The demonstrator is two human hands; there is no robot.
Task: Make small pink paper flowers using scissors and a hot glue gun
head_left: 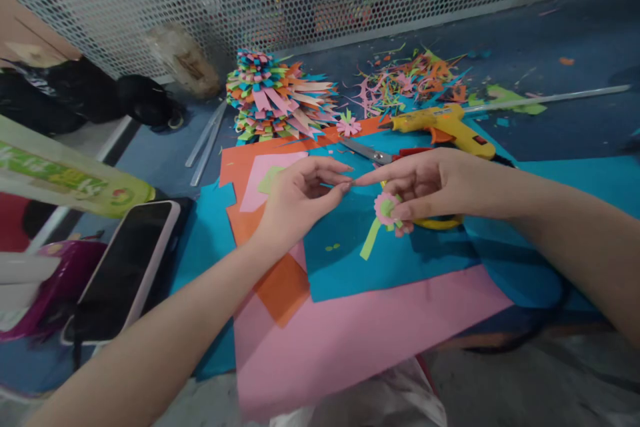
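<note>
My right hand [435, 187] holds a small pink and green paper flower [384, 208] between thumb and curled fingers. A light green paper strip [371, 240] hangs below the flower. Its index finger points left and meets the fingertips of my left hand [305, 193]. That left hand is pinched at thumb and fingers; whatever may be between them is too small to make out. Both hands are over a blue paper sheet [345, 280]. Scissors [369, 150] with red and yellow handles lie partly under my right hand. Two tiny green paper bits [333, 247] rest on the sheet.
A yellow glue gun [450, 128] lies beyond my right hand, near paper scraps [415, 80]. A fringed multicolour paper cone [275, 100] and a pink paper flower [349, 125] stand behind. Left are a phone [125, 267], a bottle [75, 173] and glue sticks [207, 143].
</note>
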